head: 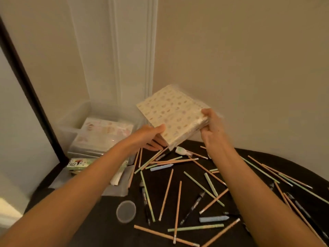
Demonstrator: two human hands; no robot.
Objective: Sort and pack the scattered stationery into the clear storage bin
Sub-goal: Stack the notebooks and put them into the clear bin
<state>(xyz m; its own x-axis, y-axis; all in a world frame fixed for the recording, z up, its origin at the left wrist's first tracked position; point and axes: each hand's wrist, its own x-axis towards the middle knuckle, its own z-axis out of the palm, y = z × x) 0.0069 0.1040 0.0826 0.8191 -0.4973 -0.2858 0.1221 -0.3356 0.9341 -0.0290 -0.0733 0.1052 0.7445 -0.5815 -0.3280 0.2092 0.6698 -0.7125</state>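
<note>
A cream notebook stack [175,115] with a pastel pattern, wrapped in clear film, is held tilted above the far part of the dark table [92,227]. My left hand [151,137] holds its near left corner, thumb on top and fingers beneath. My right hand [211,126] grips its right edge. The clear storage bin [71,122] stands at the far left and holds other patterned packs [105,132]. Several pencils [166,193], pale green pens [196,228], blue chalk-like sticks [213,218] and black markers [193,207] lie scattered on the table.
A round clear lid [126,211] lies near the table's front left. A green printed box [78,164] and a flat clear lid [122,184] sit beside the bin. A correction tape [182,151] lies under the notebooks. Walls close off the back; a dark frame [26,82] stands left.
</note>
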